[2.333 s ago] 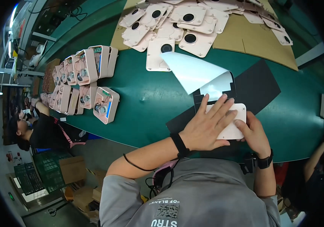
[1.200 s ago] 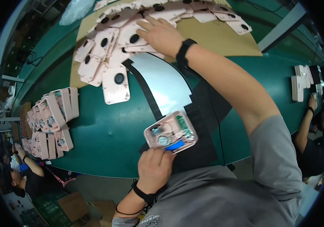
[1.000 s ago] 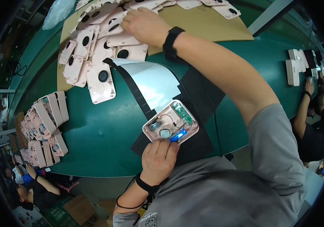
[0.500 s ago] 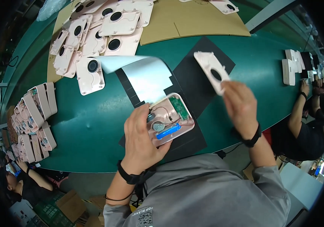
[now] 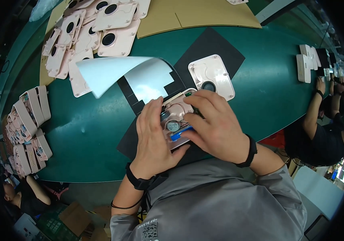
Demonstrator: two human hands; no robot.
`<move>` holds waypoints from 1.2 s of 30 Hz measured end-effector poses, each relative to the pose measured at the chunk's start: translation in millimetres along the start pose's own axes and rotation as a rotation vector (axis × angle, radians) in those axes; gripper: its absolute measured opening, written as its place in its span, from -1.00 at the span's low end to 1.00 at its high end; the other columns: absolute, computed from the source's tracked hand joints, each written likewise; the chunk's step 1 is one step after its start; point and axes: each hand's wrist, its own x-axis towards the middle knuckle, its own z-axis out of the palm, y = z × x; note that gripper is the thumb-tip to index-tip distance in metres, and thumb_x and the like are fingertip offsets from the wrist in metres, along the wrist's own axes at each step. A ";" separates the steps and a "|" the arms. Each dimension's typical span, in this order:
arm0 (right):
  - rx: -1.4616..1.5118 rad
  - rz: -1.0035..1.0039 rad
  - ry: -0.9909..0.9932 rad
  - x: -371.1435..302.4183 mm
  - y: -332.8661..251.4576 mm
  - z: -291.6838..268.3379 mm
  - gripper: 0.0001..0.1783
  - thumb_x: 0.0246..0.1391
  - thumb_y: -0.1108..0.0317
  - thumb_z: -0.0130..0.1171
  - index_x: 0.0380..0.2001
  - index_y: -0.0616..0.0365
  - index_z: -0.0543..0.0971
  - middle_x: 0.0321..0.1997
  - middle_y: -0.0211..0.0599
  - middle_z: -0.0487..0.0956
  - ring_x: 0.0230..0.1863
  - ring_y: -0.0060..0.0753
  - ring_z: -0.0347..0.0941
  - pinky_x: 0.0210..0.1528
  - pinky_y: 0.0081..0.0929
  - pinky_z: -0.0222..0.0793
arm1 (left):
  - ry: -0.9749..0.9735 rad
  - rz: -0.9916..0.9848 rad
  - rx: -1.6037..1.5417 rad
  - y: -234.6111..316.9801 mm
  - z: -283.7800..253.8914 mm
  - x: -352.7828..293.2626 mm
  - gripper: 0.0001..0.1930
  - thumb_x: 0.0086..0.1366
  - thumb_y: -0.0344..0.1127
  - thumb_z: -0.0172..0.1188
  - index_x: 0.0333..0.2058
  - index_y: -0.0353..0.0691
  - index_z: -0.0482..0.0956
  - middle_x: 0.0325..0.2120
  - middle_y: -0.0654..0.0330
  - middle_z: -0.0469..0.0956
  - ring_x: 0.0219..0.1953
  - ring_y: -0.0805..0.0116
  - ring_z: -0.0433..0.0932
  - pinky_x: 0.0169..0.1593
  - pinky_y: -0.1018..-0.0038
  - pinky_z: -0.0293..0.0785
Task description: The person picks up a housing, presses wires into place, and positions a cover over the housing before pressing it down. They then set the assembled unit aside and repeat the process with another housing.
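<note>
My left hand [image 5: 152,138] grips the left side of an open pale pink plastic housing [image 5: 177,109], thumb along its near edge. Inside the housing lie a blue cylindrical battery [image 5: 177,135], a small round metallic part [image 5: 173,126] and thin wires. My right hand [image 5: 219,127] reaches over the housing's right side with curled fingers, thumb and forefinger close together at the battery's right end. What they pinch, if anything, is hidden, and the hand covers most of the green circuit board. A pink cover panel [image 5: 211,71] with a black ring [image 5: 208,86] lies flat just beyond my right hand.
Pink panels [image 5: 117,20] are heaped on cardboard [image 5: 196,17] at the far left. A curled pale blue sheet [image 5: 111,72] rises beside black sheets [image 5: 220,50]. Several filled housings [image 5: 29,120] stand left; white boxes [image 5: 304,68] and another person's arm [image 5: 313,108] are right.
My right hand has laid the pink panel on the table and moved left into the housing. The pale blue sheet's free end now sticks out further toward me. The view has shifted slightly.
</note>
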 end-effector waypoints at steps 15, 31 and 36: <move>-0.001 -0.231 -0.189 -6.4 9.4 4.2 -0.81 -0.10 0.38 0.36 -0.34 0.18 0.70 0.25 -0.17 0.53 0.37 0.01 0.37 0.29 0.01 0.37 | 0.160 -0.048 -0.110 -9.6 23.9 -4.6 -0.16 0.20 -0.42 0.35 0.40 -0.37 0.12 0.34 -0.14 0.32 0.37 -0.24 0.26 0.40 -0.10 0.09; 0.070 -0.163 -0.213 11.9 24.2 -2.3 -0.75 -0.21 0.44 0.48 -0.34 0.18 0.73 0.28 -0.15 0.52 0.37 0.07 0.36 0.28 -0.04 0.42 | 0.177 -0.041 0.071 3.4 23.4 4.0 -0.22 0.07 -0.55 0.40 0.26 -0.30 0.24 0.27 -0.13 0.38 0.29 -0.23 0.35 0.34 -0.08 0.18; -0.015 -0.111 -0.181 8.7 25.9 2.7 -0.72 -0.16 0.45 0.48 -0.29 0.20 0.72 0.28 -0.11 0.51 0.35 0.06 0.37 0.28 -0.06 0.43 | 0.224 -0.040 0.001 1.0 29.3 1.9 -0.23 0.06 -0.56 0.39 0.25 -0.29 0.24 0.25 -0.14 0.38 0.28 -0.25 0.35 0.34 -0.09 0.19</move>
